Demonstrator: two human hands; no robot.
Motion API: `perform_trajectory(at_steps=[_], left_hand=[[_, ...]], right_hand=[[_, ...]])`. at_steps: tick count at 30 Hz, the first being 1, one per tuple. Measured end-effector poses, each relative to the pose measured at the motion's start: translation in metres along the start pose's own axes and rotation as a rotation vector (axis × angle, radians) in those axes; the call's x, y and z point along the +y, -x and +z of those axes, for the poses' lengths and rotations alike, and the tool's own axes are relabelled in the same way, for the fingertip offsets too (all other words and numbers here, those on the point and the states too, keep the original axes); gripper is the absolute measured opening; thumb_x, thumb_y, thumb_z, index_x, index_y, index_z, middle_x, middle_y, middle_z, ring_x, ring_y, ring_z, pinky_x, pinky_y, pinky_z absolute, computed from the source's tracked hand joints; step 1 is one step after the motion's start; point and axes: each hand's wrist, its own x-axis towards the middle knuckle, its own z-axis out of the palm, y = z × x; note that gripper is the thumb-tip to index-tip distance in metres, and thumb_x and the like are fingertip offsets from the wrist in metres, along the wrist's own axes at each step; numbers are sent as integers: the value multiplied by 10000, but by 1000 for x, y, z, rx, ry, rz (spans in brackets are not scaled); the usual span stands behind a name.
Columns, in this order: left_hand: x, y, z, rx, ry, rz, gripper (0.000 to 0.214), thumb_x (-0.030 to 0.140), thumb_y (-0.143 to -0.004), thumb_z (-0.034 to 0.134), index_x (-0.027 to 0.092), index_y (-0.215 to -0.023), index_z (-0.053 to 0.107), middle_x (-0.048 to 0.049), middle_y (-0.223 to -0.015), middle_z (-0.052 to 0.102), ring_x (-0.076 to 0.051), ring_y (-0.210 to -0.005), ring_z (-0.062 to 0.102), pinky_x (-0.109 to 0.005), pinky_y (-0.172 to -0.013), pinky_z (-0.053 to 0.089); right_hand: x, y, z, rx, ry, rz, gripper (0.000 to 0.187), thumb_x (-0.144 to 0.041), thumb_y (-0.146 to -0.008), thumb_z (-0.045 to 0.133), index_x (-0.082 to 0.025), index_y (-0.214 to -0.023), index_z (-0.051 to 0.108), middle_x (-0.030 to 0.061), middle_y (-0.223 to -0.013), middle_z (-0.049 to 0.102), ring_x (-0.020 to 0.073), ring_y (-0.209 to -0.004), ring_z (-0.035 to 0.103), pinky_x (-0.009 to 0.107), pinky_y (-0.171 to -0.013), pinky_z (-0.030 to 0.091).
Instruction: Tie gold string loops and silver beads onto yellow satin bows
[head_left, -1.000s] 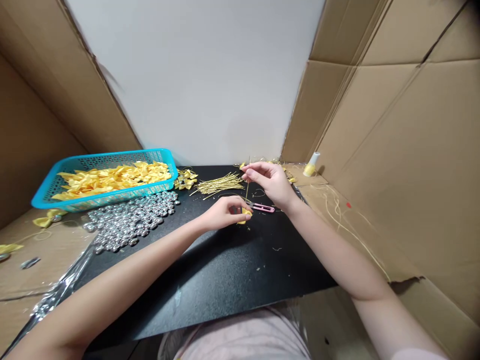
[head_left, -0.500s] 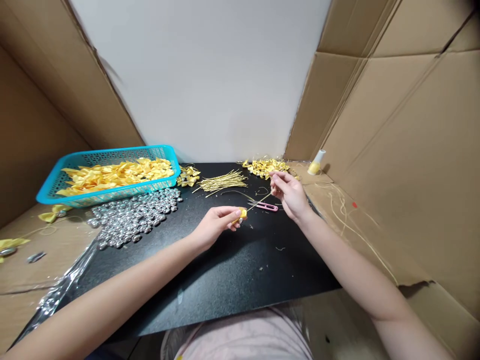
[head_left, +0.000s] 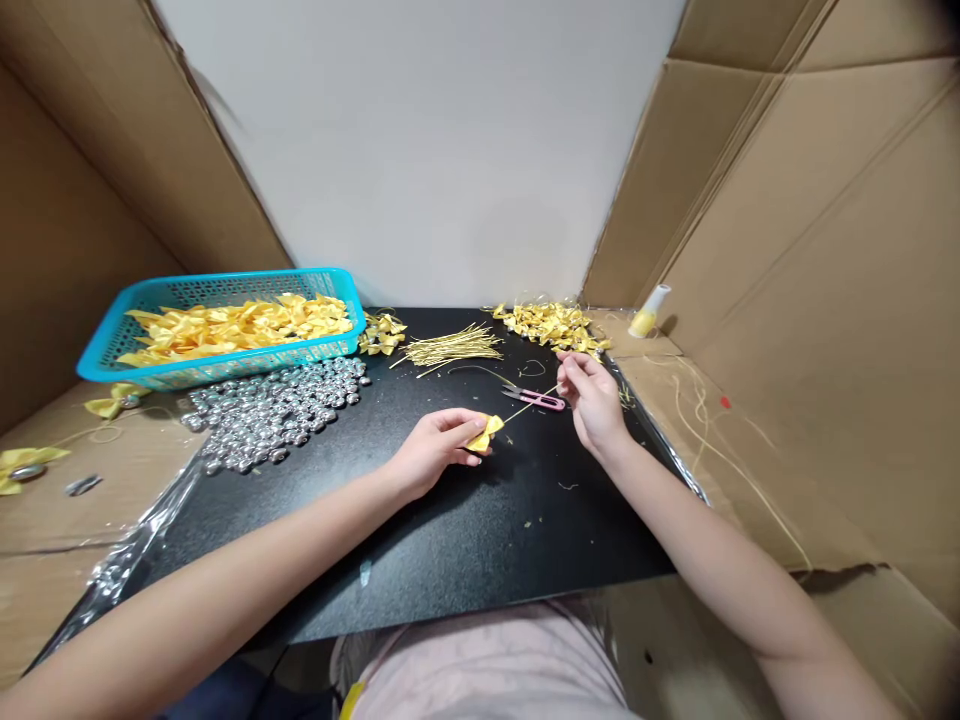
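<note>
Pinched in my left hand (head_left: 441, 446) is a yellow ribbon bow (head_left: 486, 434), held over the middle of the black table. A thin gold cord (head_left: 525, 408) runs from the bow up to my right hand (head_left: 589, 395), whose thumb and fingertips are closed on its other end. The cord looks stretched straight between the hands. Beneath it lie pink thread snips (head_left: 534, 398). Beyond the snips is a bundle of cut gold cords (head_left: 451, 346). My left fingers partly hide the bow's near side.
A blue basket (head_left: 105, 368) holds yellow bows at the left, with many silver beads (head_left: 277, 412) before it. Finished-looking bows (head_left: 555, 328) are heaped at the back right. A white cone (head_left: 650, 310) with yellow thread stands near the cardboard wall (head_left: 810, 300).
My right hand has moved slightly right, away from the left, and the bow has turned to show more of its loops. The whole view has shifted a little.
</note>
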Motion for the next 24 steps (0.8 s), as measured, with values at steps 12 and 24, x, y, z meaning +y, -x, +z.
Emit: perform_trajectory(at_steps=[12,24], left_hand=[[1,2,3,-29,92,16,284,359,-724,726,167,-797,529,2,-729,612,-85,-581,555,-180,-486,437],[1,1,0,-224,147,-19,373,240,-778,675,294,-1059,435,107,-610,413,4,-371,247,-90,-390,212]], right_hand=[[-6,5,1,-97,-73,58,317,-432,-673,737,-215,-834,570,-77,-628,526,42,-413,473,180,-395,381],[-9,21,6,-384,-16,29,181,-392,-763,702,-220,-802,660,-67,-558,516,79,-441,496,226,-465,419]])
